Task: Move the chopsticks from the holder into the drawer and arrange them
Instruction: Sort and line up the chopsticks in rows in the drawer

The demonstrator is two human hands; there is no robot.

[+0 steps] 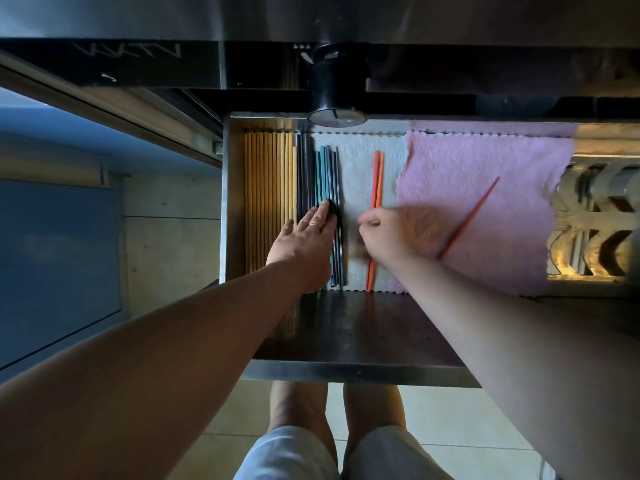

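Observation:
The open metal drawer holds rows of chopsticks. Several bamboo-coloured chopsticks lie along its left wall, then dark and teal chopsticks. My left hand lies flat with straight fingers on the dark and teal ones. Two orange chopsticks lie on a white cloth. My right hand, blurred, has curled fingers over their middle; whether it pinches them is unclear. A single red chopstick lies slanted on a pink cloth. The black round holder stands on the counter above the drawer.
The dark counter edge runs above the drawer. To the right of the pink cloth sits a shiny metal rack. My legs and a tiled floor are below the drawer front.

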